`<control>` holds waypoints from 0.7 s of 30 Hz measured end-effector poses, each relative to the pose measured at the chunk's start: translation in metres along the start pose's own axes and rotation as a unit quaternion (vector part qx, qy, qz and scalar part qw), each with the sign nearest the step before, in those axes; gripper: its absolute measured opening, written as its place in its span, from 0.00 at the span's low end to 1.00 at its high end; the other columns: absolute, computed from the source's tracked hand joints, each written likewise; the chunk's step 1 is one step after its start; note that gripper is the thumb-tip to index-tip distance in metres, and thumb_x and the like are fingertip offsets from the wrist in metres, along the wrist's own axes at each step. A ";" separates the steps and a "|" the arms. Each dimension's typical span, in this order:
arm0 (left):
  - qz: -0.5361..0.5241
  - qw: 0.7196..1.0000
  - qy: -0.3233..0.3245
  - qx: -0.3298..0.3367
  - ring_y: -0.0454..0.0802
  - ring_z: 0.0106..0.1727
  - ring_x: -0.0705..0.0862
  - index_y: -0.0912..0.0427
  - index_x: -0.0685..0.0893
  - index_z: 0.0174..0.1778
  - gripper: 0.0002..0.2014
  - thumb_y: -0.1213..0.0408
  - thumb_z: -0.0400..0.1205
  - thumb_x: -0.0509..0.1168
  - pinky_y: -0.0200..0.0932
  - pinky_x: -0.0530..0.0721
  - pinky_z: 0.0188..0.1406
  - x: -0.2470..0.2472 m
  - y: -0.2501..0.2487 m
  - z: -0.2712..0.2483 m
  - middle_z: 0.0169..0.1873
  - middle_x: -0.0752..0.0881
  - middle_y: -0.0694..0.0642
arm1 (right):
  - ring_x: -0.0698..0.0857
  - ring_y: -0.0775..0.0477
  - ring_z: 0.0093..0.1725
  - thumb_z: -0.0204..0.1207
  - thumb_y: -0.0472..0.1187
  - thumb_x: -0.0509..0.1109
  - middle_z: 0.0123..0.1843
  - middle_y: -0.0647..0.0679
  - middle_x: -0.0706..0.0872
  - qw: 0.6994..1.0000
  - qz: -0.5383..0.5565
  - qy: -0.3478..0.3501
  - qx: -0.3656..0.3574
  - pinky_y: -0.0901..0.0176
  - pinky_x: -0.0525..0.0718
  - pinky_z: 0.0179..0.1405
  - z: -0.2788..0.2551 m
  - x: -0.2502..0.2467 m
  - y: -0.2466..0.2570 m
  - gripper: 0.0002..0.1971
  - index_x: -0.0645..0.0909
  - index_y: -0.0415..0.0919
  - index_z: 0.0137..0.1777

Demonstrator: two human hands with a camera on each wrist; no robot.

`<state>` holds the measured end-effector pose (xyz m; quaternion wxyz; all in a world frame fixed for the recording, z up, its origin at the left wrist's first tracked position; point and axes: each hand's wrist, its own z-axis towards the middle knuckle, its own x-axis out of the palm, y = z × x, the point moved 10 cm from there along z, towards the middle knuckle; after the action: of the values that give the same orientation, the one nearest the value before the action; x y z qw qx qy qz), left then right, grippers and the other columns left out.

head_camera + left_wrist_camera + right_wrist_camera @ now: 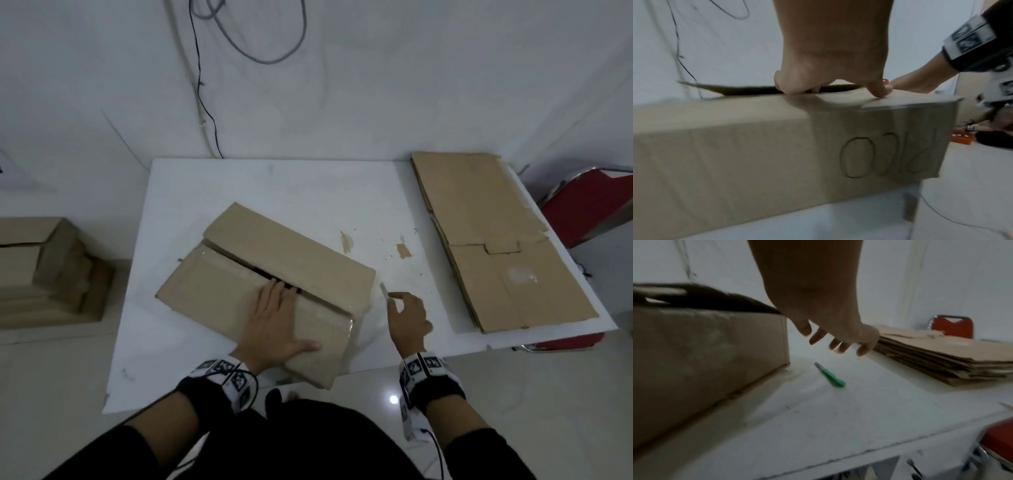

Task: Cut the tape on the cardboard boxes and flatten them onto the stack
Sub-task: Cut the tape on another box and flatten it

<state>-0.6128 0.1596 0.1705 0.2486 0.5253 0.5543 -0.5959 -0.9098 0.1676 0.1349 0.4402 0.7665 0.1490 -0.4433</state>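
Item one, far left on the floor: unopened cardboard boxes, stacked, well apart from our work. Item two, centre of the white table: the cardboard box in hand, lying at an angle, its top seam parted into a dark slit with clear tape clinging at the near end. Our left hand lies on the near flap, fingertips hooked into the slit and thumb pressed on the flap, gripping its edge. We judge the box light and empty, its board stiff along the panels but ready to fold at the creases; the free flap edges beside the slit are the place to take hold, then the opposite corners to collapse it. Item three, just right of the box: the green cutter, lying on the table, blade end toward the box. Our right hand hovers above it, fingers spread and loose, holding nothing. Item four, right edge of the table: the stack of flattened cardboard, where this one belongs. Item five, beyond it: a red chair.
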 end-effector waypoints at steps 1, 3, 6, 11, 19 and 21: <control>0.017 0.999 0.027 0.002 0.57 0.84 0.44 0.53 0.54 0.83 0.66 0.15 0.54 0.57 0.54 0.34 0.79 -0.004 0.007 0.001 0.82 0.53 0.58 | 0.83 0.49 0.60 0.86 0.48 0.61 0.57 0.46 0.85 0.997 0.071 0.001 -0.025 0.47 0.77 0.63 -0.008 -0.004 0.012 0.12 0.83 0.44 0.53; 0.027 0.997 0.073 0.026 0.57 0.83 0.44 0.50 0.55 0.82 0.67 0.21 0.49 0.69 0.56 0.37 0.79 -0.008 0.014 0.002 0.80 0.55 0.58 | 0.84 0.59 0.40 0.88 0.48 0.59 0.43 0.44 0.87 0.977 0.199 0.066 -0.048 0.68 0.81 0.43 -0.029 0.001 0.038 0.20 0.83 0.33 0.44; 0.040 0.996 0.045 0.069 0.60 0.80 0.50 0.48 0.59 0.74 0.61 0.27 0.48 0.75 0.60 0.41 0.80 -0.018 0.010 0.008 0.73 0.61 0.57 | 0.78 0.54 0.32 0.87 0.47 0.62 0.36 0.40 0.79 0.957 0.238 0.146 -0.075 0.70 0.76 0.33 -0.042 0.016 0.069 0.21 0.75 0.29 0.40; 0.061 0.975 -0.152 0.150 0.60 0.73 0.66 0.60 0.67 0.58 0.45 0.36 0.52 0.75 0.64 0.51 0.78 -0.068 -0.020 0.015 0.64 0.69 0.59 | 0.83 0.45 0.42 0.89 0.44 0.56 0.49 0.44 0.85 0.891 0.441 0.103 0.034 0.53 0.81 0.41 0.001 0.003 0.092 0.13 0.80 0.39 0.57; 0.098 0.969 -0.163 0.158 0.47 0.14 0.65 0.51 0.77 0.37 0.22 0.45 0.88 0.45 0.36 0.55 0.14 -0.100 -0.006 -0.025 0.16 0.70 0.47 | 0.77 0.44 0.68 0.84 0.42 0.63 0.75 0.45 0.74 0.949 0.243 0.117 -0.166 0.54 0.78 0.64 0.067 0.009 0.187 0.22 0.70 0.44 0.77; 0.167 0.963 -0.150 0.152 0.46 0.17 0.68 0.51 0.81 0.41 0.12 0.50 0.83 0.59 0.34 0.54 0.16 -0.079 0.002 -0.029 0.19 0.75 0.46 | 0.73 0.35 0.74 0.77 0.48 0.70 0.84 0.44 0.63 0.980 0.106 0.110 -0.128 0.42 0.76 0.71 0.081 0.029 0.189 0.36 0.62 0.45 0.83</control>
<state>-0.5749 0.1634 0.2453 0.3418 0.5466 0.3179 -0.6953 -0.8214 -0.0095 0.1963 0.5601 0.7591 0.1698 -0.2848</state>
